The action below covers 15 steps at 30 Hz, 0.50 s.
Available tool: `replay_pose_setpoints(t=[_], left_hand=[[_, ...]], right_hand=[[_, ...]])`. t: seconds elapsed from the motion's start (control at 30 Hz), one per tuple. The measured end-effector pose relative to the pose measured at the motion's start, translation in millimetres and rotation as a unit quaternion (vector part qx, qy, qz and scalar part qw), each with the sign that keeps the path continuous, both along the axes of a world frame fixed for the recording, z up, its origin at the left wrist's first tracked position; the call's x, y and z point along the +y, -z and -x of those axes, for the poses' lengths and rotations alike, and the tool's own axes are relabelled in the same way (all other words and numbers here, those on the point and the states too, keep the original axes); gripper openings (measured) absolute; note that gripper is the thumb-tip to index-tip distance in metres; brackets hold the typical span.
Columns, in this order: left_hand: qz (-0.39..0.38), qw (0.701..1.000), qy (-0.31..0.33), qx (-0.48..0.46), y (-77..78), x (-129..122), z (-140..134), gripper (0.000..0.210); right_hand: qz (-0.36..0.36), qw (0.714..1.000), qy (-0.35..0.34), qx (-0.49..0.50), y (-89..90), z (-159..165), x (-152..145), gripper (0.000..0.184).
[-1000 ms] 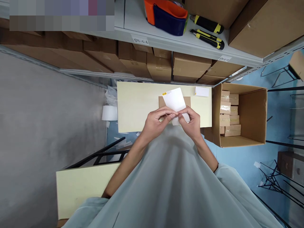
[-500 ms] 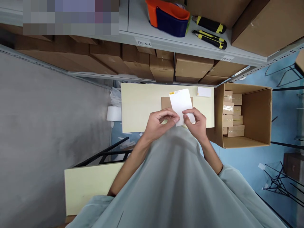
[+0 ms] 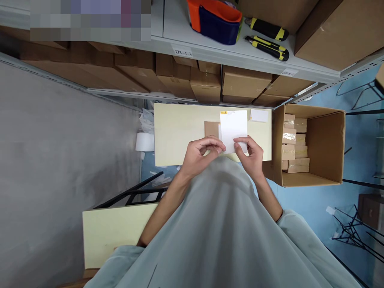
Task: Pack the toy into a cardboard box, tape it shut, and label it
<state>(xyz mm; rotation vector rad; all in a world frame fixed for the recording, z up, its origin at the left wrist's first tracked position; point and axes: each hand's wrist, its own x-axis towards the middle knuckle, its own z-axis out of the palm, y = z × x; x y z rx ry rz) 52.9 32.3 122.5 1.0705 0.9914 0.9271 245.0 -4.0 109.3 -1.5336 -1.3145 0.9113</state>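
Observation:
My right hand [image 3: 249, 156] pinches the right side of a white paper sheet [image 3: 234, 127] between thumb and fingers. A small yellow mark with fine print runs along the sheet's top left. At the lower left edge of the sheet, the fingertips of my left hand [image 3: 205, 154] are pressed together on its corner. A narrow strip of white shows just left of the sheet; whether it is a second layer cannot be made out. Partly covered behind is a flat brown cardboard piece [image 3: 211, 129] on the pale yellow table [image 3: 178, 134].
White papers [image 3: 259, 115] lie at the table's back right. A large open carton [image 3: 325, 146] with several small taped boxes [image 3: 289, 136] stands to the right. Above the table, shelving [image 3: 207, 50] holds brown boxes, two utility knives [image 3: 268, 48] and an orange-and-blue tape dispenser [image 3: 217, 24].
The white sheet has turned from tilted to nearly straight and shifted slightly right. The white strip beside it has come into sight. Both hands have barely moved.

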Motion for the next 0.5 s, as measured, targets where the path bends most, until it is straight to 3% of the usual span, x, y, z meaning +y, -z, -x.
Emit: replay_pose_setpoints(t=[0.27, 0.5], left_hand=[[0.004, 1.0, 0.002, -0.011, -0.5, -0.9, 0.6, 0.014], [0.006, 1.0, -0.015, 0.006, 9.7, -3.0, 2.4, 0.027]], right_hand=[[-0.015, 1.0, 0.008, 0.005, -1.7, -0.2, -2.4, 0.019], [0.026, 0.999, 0.036, 0.019, -2.4, -1.5, -4.0, 0.029]])
